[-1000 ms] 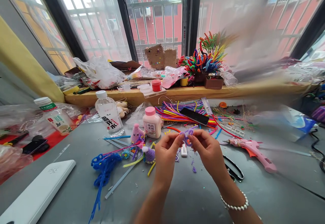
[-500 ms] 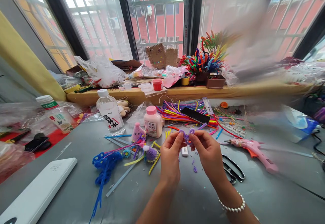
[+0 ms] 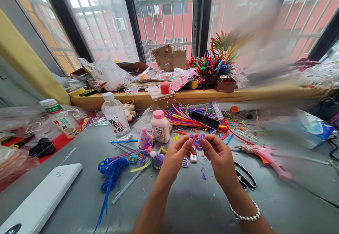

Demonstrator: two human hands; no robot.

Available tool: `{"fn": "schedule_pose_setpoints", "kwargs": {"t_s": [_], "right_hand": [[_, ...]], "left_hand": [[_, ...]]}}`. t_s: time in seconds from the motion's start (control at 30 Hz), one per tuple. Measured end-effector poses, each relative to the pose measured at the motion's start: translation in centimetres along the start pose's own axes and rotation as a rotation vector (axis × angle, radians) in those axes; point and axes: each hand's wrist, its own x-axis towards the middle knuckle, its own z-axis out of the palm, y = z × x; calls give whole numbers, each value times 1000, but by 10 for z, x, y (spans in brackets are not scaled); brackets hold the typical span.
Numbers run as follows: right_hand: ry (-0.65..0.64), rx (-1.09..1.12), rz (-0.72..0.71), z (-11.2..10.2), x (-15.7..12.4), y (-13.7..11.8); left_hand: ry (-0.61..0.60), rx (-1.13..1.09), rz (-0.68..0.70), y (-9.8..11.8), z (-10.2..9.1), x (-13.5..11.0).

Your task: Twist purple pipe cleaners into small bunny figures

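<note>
Between my fingertips I hold a purple pipe cleaner (image 3: 197, 140), bent into small loops, just above the grey table. My left hand (image 3: 176, 156) pinches its left side with thumb and forefinger. On the other side my right hand (image 3: 216, 153) grips it the same way; a beaded bracelet (image 3: 245, 215) circles that wrist. Beneath the hands lie a small white block (image 3: 193, 158) and purple fluff scraps (image 3: 203, 176). Left of my left hand sit a purple-and-yellow pipe-cleaner piece (image 3: 158, 159) and a pink pipe-cleaner figure (image 3: 145, 138).
Black-handled scissors (image 3: 246, 175) and a pink glue gun (image 3: 267, 157) lie to the right. Behind are a pipe-cleaner bundle (image 3: 180, 117), a phone (image 3: 204, 120) and a pink bottle (image 3: 160, 127). Leftward are a water bottle (image 3: 116, 117), a blue pipe-cleaner piece (image 3: 112, 172) and a white power bank (image 3: 45, 200).
My left forearm has swung to the left and its hand has turned a little. The loops of purple pipe cleaner now sit closer together. Both hands still hold it.
</note>
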Motion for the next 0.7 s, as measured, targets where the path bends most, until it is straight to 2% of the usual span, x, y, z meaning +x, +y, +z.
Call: {"fn": "schedule_pose_setpoints", "kwargs": {"t_s": [0.13, 0.3, 0.4, 0.6, 0.7], "right_hand": [[2, -11, -2, 0, -1, -3], [-46, 1, -4, 0, -2, -6], [-80, -6, -5, -1, -2, -7], [-95, -33, -21, -3, 0, -10], [-106, -50, -23, -4, 1, -10]], "left_hand": [[-161, 174, 24, 8, -9, -2], [-296, 191, -30, 14, -12, -6], [-294, 219, -25, 16, -13, -6], [-174, 411, 113, 19, -15, -6], [-182, 431, 148, 19, -14, -7]]}}
